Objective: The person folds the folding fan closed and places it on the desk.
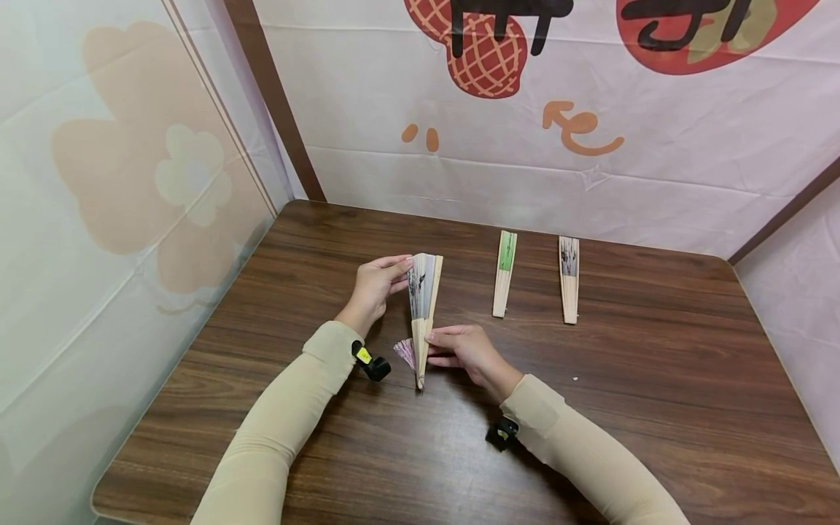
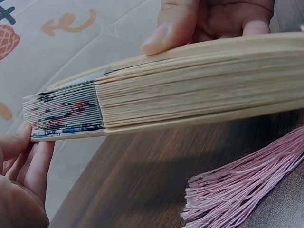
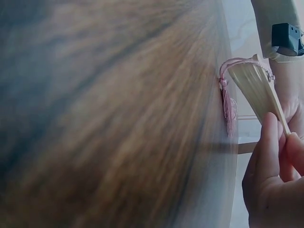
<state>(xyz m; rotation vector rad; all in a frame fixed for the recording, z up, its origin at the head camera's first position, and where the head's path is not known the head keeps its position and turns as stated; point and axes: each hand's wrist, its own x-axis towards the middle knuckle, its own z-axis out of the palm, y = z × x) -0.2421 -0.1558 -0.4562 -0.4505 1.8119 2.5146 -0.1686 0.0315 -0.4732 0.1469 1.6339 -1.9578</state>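
A folding fan (image 1: 421, 310) with pale wooden ribs and a grey leaf stands slightly spread above the table, its narrow end towards me. My left hand (image 1: 374, 288) pinches its outer edge near the top left. Lower down, on the right side, my right hand (image 1: 469, 350) pinches the wooden guard between thumb and fingers. Pleats with dark and pink flower prints show on the leaf (image 2: 69, 111) in the left wrist view. From the narrow end hangs a pink tassel (image 2: 242, 185). The right wrist view shows the fan's ribs (image 3: 254, 88) with the tassel's cord looped at their end.
Two closed folding fans lie on the brown wooden table (image 1: 656, 379) to the right: a green one (image 1: 504, 273) and a grey one (image 1: 569, 281). A printed cloth wall (image 1: 472, 182) stands behind the table, another at its left. A small white speck (image 1: 575, 378) lies on the wood.
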